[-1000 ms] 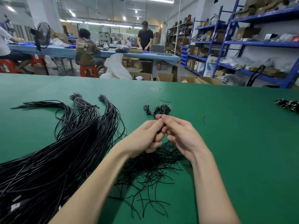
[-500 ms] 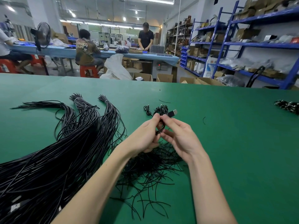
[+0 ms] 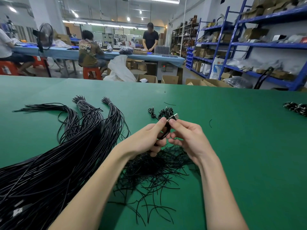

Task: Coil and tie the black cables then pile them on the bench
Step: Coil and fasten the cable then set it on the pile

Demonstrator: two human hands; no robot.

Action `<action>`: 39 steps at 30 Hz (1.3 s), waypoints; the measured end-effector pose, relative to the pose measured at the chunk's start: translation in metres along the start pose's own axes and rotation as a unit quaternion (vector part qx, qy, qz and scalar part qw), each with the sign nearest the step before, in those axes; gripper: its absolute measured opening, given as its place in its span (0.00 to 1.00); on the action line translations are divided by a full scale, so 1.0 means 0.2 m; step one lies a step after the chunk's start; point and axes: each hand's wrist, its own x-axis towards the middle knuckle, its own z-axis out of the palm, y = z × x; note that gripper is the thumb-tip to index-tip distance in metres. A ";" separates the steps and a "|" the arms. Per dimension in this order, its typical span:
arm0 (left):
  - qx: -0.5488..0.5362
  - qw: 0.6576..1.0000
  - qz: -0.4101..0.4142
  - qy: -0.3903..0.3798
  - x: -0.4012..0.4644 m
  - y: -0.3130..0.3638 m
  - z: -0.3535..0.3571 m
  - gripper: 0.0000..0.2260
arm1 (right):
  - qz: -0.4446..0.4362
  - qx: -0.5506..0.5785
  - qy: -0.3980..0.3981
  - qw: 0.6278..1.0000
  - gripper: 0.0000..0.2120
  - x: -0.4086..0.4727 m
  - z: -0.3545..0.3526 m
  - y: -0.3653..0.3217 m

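Pinching a small coil of black cable (image 3: 163, 132) between both hands, we are holding it just above the green bench (image 3: 240, 146), near the middle of the view. Starting at the left, we are looking past a thick mass of long black cables (image 3: 49, 163) fanning across the bench, with two of its far ends bound by pale ties. Moving inward, our left hand (image 3: 149, 138) is curling its fingers round the coil from the left side, thumb tip pressing near the top. Under and between our wrists, a loose heap of short black twist ties (image 3: 149, 173) is lying scattered on the bench. Our right hand (image 3: 186, 138) is closing thumb and forefinger on the coil's upper end, where a USB plug (image 3: 174, 116) is sticking out with its metal tip pointing away to the right. Just beyond our fingertips, a small pile of coiled cables (image 3: 162, 112) is resting on the bench. Farther right, a lone short tie (image 3: 210, 123) is lying apart, and at the far right edge another bundle of dark cables (image 3: 297, 107) is sitting partly out of view.
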 end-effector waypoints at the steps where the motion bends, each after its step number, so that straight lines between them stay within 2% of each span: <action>1: -0.002 1.000 -0.002 0.002 0.00 0.00 0.00 0.23 | -0.005 -0.017 -0.008 1.000 0.08 0.00 0.00 -0.01; 7: -0.022 0.999 -0.013 0.019 0.00 -0.02 0.01 0.23 | -0.027 -0.061 -0.013 0.998 0.05 -0.01 0.00 -0.03; 11: -0.156 0.986 -0.054 -0.001 0.03 -0.03 0.02 0.19 | -0.051 -0.049 0.031 0.997 0.03 0.01 0.02 -0.02; 14: -0.281 0.955 -0.078 -0.061 0.02 -0.01 -0.02 0.11 | -0.056 -0.044 0.072 0.995 0.05 0.03 0.02 0.00; 16: -0.321 0.940 -0.095 -0.061 0.02 -0.01 -0.05 0.09 | -0.048 -0.030 0.086 0.995 0.05 0.03 0.00 0.00; 21: -0.275 0.956 -0.100 0.026 0.02 -0.01 -0.05 0.12 | -0.025 -0.005 0.099 0.995 0.05 0.03 -0.01 0.01; 23: -0.235 0.967 -0.091 0.038 0.02 -0.02 -0.05 0.13 | -0.018 -0.008 0.104 0.994 0.06 0.04 -0.02 0.02; 26: -0.074 0.995 -0.063 -0.008 0.00 0.00 -0.06 0.14 | -0.017 -0.041 0.104 0.994 0.07 0.04 -0.03 0.02; 28: 0.021 0.997 -0.054 -0.049 -0.02 0.01 -0.05 0.14 | -0.018 -0.059 0.099 0.993 0.06 0.04 -0.03 0.02; 30: 0.066 0.993 -0.049 -0.082 -0.03 0.02 -0.03 0.15 | -0.019 -0.065 0.099 0.993 0.06 0.04 -0.03 0.03; 33: 0.048 0.994 -0.044 -0.090 -0.03 0.00 -0.02 0.16 | -0.020 -0.069 0.094 0.993 0.06 0.04 -0.02 0.03; 39: -0.059 0.992 -0.051 -0.094 -0.02 -0.02 0.00 0.05 | -0.027 -0.064 0.089 0.994 0.05 0.05 -0.02 0.06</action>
